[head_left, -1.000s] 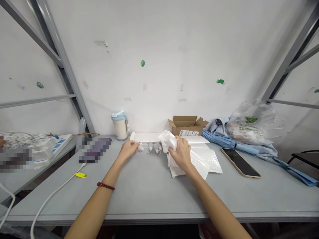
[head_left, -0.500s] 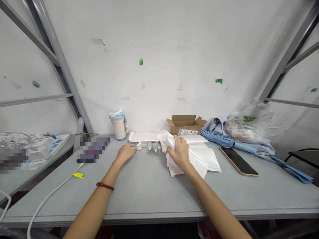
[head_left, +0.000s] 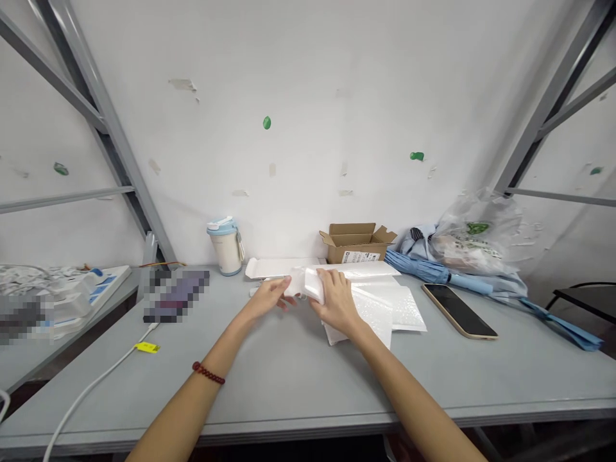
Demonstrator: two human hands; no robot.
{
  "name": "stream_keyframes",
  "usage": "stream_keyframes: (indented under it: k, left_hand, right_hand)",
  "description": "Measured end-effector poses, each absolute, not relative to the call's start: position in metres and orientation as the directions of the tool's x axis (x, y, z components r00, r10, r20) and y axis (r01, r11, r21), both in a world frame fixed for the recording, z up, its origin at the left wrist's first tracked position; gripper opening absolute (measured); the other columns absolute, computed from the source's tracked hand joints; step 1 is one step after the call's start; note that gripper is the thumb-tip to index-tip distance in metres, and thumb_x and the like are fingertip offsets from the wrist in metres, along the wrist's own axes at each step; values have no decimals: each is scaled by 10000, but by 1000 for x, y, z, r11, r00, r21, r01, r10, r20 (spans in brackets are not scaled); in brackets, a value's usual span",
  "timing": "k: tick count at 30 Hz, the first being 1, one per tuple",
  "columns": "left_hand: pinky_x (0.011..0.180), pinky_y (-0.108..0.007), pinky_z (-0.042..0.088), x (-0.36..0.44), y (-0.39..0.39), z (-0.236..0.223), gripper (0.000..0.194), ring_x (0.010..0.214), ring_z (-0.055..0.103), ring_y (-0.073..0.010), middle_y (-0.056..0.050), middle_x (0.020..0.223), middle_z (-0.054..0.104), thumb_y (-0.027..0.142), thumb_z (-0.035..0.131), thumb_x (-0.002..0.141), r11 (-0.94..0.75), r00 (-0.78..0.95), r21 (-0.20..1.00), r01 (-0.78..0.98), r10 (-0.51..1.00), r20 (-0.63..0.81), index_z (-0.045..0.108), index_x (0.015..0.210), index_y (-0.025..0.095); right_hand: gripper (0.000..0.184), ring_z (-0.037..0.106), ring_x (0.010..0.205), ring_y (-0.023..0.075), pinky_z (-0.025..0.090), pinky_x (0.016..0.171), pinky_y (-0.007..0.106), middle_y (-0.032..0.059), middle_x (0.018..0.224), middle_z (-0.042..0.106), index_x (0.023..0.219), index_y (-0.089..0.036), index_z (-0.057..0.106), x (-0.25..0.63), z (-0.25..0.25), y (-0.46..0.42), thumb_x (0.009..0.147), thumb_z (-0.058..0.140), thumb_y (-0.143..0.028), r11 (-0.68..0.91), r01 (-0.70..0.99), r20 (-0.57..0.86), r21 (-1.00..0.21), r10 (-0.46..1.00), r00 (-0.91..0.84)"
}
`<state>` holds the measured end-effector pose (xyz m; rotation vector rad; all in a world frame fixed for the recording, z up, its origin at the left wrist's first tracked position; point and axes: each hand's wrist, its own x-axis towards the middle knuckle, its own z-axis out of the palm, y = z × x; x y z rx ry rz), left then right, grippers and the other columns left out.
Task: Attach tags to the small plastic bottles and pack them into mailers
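Observation:
Both my hands meet at the middle of the grey table (head_left: 298,372). My right hand (head_left: 334,300) is closed round a crumpled white plastic bag (head_left: 308,283) and holds it low over the table. My left hand (head_left: 269,296) has its fingers pinched at the bag's left end, touching it; whether something small is in them I cannot make out. Under and to the right of my right hand lies a stack of white bubble mailers (head_left: 385,305). Behind the hands lies a flat white tray (head_left: 276,267).
A blue-lidded cup (head_left: 224,246) and an open cardboard box (head_left: 356,242) stand at the wall. A phone (head_left: 459,310), a blue folded umbrella (head_left: 433,271) and a clear plastic bag (head_left: 481,234) lie right. A white cable with a yellow tag (head_left: 144,347) runs at the left.
My left hand moved right from the small white pieces to the bag. My right hand lowered the bag toward the table, and the small pieces are now hidden behind the hands.

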<state>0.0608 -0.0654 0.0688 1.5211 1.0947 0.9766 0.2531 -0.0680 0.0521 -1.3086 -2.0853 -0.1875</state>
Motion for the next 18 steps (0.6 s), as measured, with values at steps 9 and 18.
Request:
stream_keyframes:
  k: [9, 18]
  left_hand:
    - [556, -224, 407, 66, -63, 58, 358, 617, 582, -140, -42, 703, 671, 367, 772, 571, 92, 71, 992, -92, 994, -86, 673, 797, 107]
    - [634, -284, 477, 76, -67, 53, 438, 745, 636, -216, -66, 785, 699, 266, 772, 575, 110, 191, 984, -141, 978, -82, 649, 973, 129]
  right_hand:
    - [495, 358, 1183, 303, 231, 963, 507, 189, 1225, 491, 1275, -99, 439, 230, 40, -79, 781, 466, -98, 494, 841, 765, 220, 448, -463]
    - [477, 370, 1213, 300, 222, 967, 536, 181, 1263, 506, 1255, -81, 475, 220, 36, -88, 797, 360, -18, 480, 818, 766, 317, 379, -519]
